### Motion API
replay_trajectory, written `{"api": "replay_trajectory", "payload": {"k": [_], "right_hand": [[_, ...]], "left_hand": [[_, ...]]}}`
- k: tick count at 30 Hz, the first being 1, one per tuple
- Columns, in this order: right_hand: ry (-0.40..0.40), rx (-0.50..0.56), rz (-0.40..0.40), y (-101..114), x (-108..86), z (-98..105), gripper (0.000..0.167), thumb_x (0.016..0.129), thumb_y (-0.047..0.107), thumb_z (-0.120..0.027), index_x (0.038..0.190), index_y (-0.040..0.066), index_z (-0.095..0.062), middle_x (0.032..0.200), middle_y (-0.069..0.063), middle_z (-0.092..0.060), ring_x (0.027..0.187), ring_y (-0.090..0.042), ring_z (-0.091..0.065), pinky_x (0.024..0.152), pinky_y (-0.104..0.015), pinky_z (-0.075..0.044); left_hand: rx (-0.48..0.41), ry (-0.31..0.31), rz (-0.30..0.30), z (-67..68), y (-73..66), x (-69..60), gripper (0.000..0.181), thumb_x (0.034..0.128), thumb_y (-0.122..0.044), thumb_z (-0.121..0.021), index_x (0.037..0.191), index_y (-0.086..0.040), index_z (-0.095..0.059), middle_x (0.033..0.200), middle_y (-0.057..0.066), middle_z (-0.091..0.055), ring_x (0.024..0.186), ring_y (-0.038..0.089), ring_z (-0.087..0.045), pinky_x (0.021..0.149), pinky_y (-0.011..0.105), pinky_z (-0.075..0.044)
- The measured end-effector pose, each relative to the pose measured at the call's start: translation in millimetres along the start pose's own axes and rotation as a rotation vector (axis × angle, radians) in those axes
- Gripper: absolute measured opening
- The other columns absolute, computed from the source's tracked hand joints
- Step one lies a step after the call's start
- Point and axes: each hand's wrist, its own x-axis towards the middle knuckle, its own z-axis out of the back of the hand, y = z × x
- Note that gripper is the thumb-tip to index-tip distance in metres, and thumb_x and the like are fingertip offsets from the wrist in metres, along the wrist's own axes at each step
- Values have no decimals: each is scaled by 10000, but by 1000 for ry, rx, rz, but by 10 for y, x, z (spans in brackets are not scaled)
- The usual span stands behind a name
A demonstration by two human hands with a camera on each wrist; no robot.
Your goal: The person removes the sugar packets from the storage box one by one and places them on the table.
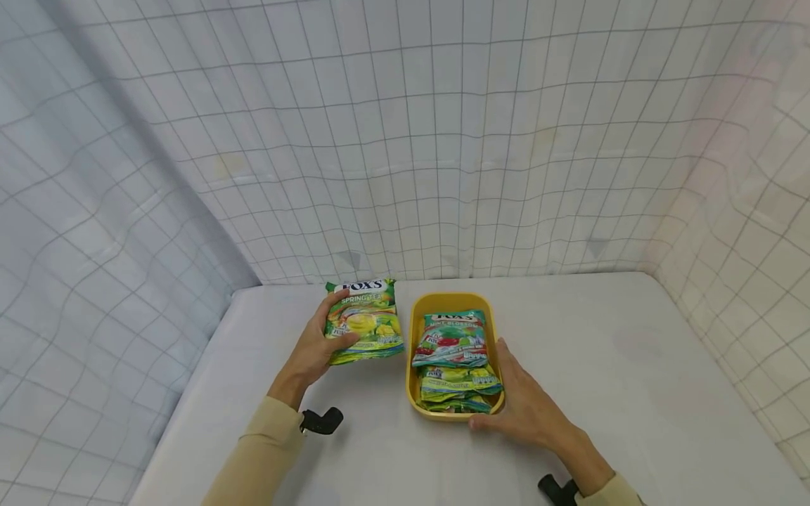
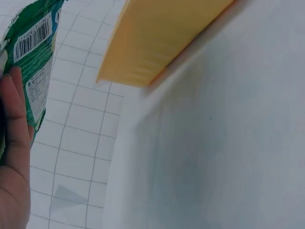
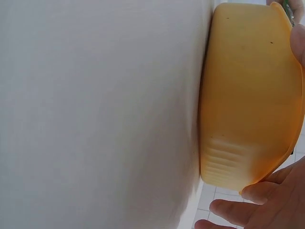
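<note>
My left hand (image 1: 313, 355) grips a green and yellow Fox's Spring Tea candy bag (image 1: 370, 327) by its left side, thumb across the front, raised left of a yellow plastic container (image 1: 446, 416). In the left wrist view the bag's green back (image 2: 39, 71) shows a barcode. Inside the container lie a teal Fox's Mint Blossom bag (image 1: 451, 344) and, nearer me, yellow-green candy bags (image 1: 455, 381) that partly overlap. My right hand (image 1: 531, 407) rests at the container's near right corner, thumb by the near rim and fairly straight fingers along the right side.
A white-covered table (image 1: 601, 351) lies under everything. White grid-patterned sheets (image 1: 443, 176) hang behind it and on both sides. Black straps with mounts (image 1: 323, 421) sit on both wrists, below beige sleeves.
</note>
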Motion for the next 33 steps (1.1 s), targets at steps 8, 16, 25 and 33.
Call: {"api": "replay_trajectory", "payload": {"k": [8, 16, 25, 33], "right_hand": [[21, 37, -23, -8, 2, -17, 1424, 696, 768, -772, 1636, 76, 43, 1692, -146, -58, 1526, -358, -165, 1169, -581, -254], [26, 55, -43, 5, -17, -21, 1429, 680, 763, -788, 1641, 100, 36, 1695, -109, -65, 1530, -329, -163, 1173, -567, -255], [20, 43, -31, 8, -3, -9, 1410, 701, 770, -765, 1640, 92, 40, 1696, -122, -53, 1528, -343, -167, 1169, -572, -254], [25, 46, -32, 7, -7, -15, 1401, 711, 766, -759, 1639, 90, 43, 1694, -132, -63, 1525, -358, -175, 1162, -588, -262]], "left_hand": [[-10, 13, 68, 123, 183, 43, 900, 898, 141, -673, 1615, -211, -258, 1527, 180, -254, 1081, 261, -557, 846, 300, -564], [20, 56, 166, 225, 402, 98, 929, 872, 152, -687, 1611, -232, -276, 1478, 227, -306, 1052, 276, -605, 838, 349, -574], [64, 44, 196, 272, 566, 181, 900, 872, 131, -691, 1600, -229, -304, 1476, 229, -324, 1057, 289, -587, 841, 348, -560], [117, 39, 216, 273, 649, 221, 863, 871, 114, -693, 1579, -236, -344, 1444, 241, -357, 1029, 310, -597, 822, 373, -559]]}}
